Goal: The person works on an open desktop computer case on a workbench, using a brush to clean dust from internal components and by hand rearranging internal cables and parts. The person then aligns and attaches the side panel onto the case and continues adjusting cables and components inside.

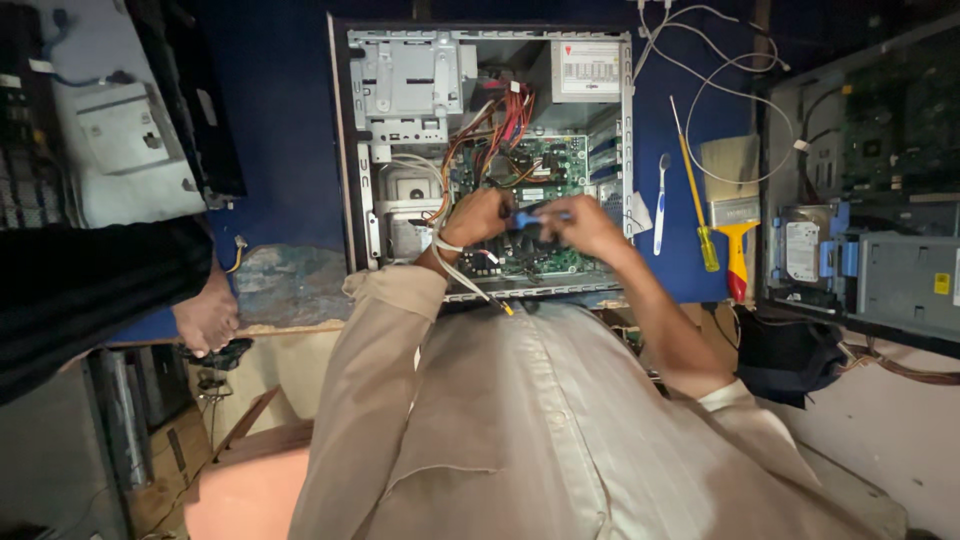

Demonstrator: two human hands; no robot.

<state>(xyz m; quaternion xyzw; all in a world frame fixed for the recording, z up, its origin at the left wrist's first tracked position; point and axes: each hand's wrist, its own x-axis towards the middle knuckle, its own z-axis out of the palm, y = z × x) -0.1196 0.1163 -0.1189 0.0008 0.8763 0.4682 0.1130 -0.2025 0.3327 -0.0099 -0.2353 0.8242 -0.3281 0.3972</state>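
An open desktop computer case (352, 150) lies on its side on a blue table, showing a green motherboard (545, 160), red and orange wires (505, 120) and a power supply (585, 70). My left hand (478, 216) and my right hand (582, 226) meet over the lower part of the motherboard. Together they hold a screwdriver with a blue handle (530, 217), lying roughly level between them. What the tip touches is hidden by my fingers. My beige sleeves fill the lower middle of the view.
Right of the case lie a blue-and-white toothbrush (661, 205), a yellow screwdriver (697, 205) and a paintbrush with a yellow-red handle (735, 215). A second opened computer (870, 170) stands at the far right. Another person's hand (207, 318) in a dark sleeve rests at the left table edge.
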